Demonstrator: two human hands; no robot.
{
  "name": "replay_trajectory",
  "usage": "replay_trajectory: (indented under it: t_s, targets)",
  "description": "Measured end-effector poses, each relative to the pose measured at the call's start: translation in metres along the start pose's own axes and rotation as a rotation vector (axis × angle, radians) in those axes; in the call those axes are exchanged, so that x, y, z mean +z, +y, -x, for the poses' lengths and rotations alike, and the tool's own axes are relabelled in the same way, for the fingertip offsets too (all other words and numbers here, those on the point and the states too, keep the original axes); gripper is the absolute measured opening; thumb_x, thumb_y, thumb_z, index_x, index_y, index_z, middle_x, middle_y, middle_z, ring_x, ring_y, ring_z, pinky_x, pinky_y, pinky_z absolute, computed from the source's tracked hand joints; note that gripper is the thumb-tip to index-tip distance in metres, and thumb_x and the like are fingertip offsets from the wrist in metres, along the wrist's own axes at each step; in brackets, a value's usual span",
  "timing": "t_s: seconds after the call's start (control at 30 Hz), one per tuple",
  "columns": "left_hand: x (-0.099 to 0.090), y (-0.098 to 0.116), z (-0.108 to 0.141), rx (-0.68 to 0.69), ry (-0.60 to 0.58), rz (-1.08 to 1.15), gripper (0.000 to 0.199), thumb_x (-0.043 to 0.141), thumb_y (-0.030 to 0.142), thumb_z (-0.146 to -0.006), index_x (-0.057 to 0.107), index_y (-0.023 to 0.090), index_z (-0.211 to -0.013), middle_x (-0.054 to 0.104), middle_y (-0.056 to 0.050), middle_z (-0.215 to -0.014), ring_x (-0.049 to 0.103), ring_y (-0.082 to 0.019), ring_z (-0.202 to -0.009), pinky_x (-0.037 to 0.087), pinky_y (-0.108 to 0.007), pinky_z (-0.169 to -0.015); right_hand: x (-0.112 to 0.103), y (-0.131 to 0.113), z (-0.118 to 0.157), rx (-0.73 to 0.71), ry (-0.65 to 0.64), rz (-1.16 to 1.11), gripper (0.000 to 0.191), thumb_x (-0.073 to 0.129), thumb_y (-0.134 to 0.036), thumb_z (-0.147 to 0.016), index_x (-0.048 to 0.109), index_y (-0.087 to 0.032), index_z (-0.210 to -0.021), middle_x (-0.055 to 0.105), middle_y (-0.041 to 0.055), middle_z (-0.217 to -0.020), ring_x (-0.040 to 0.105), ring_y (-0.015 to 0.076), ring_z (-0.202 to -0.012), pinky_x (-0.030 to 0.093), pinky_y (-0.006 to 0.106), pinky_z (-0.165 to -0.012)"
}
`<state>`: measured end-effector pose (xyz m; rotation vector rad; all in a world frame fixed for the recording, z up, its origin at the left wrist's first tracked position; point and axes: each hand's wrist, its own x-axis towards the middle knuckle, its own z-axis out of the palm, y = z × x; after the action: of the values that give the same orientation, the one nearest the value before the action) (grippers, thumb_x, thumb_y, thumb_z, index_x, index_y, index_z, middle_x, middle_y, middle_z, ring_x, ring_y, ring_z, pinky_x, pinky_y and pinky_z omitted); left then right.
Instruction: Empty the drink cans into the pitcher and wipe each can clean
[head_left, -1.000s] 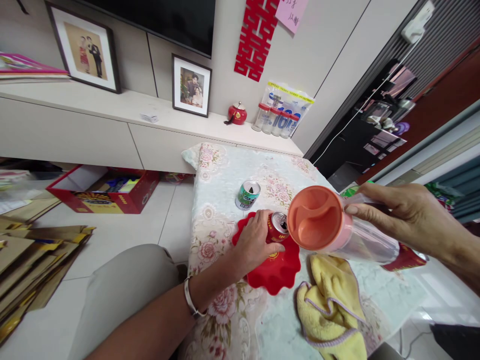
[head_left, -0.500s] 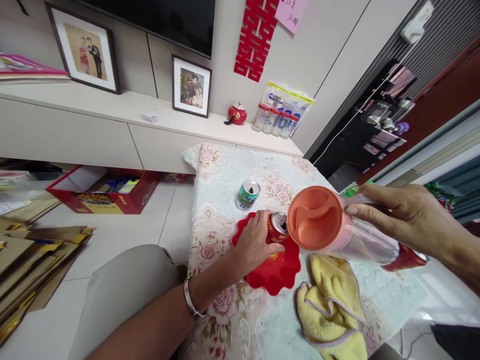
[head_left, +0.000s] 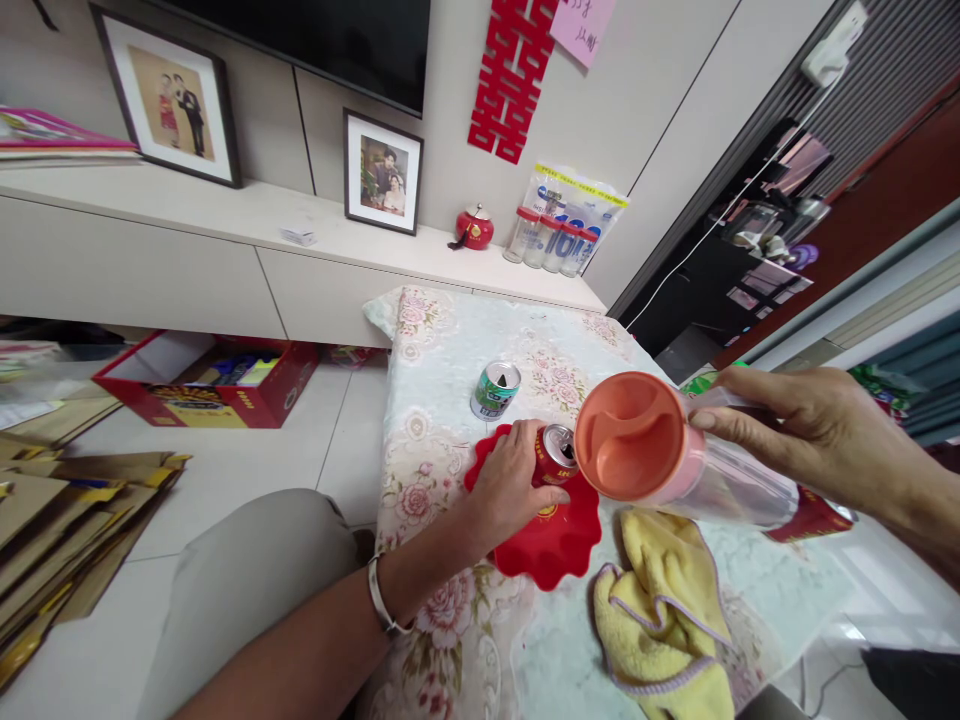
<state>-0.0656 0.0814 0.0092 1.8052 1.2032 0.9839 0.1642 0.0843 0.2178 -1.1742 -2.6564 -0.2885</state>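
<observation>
My left hand (head_left: 511, 482), a silver bangle on its wrist, wraps round a red drink can (head_left: 553, 466) whose top is opened. The can stands in a red scalloped plate (head_left: 546, 555). My right hand (head_left: 795, 415) grips the handle of a clear plastic pitcher (head_left: 739, 485) with an orange lid (head_left: 631, 437). The pitcher lies tilted almost on its side, its lid end touching or very close to the can's rim. No stream of liquid can be made out. Behind the plate is an opened green-and-silver can (head_left: 495, 390).
A yellow cloth (head_left: 664, 620) lies in front of the pitcher on the floral tablecloth (head_left: 424, 430). Partly behind the pitcher is a red box (head_left: 814, 517). A low cabinet (head_left: 315, 270) runs behind the table. On the floor at left are a red carton (head_left: 232, 405) and flattened cardboard (head_left: 67, 530).
</observation>
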Motion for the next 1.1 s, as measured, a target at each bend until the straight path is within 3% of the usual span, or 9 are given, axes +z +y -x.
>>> replay_trajectory:
  t_s: [1.1]
  targets:
    - [0.0022,-0.0021,-0.0005,0.017,0.011,0.011,0.065,0.084,0.019,-0.071,0.044,0.024,-0.123,0.059,-0.01,-0.128,0.057,-0.032,-0.125,0.045,-0.05,-0.107,0.0018,0.0023,0.0002,-0.016,0.009,0.009,0.048,0.052,-0.06,-0.099,0.061,-0.022,-0.071,0.044,-0.0069,-0.045,0.042,0.0093,-0.036,0.03,0.024,-0.037]
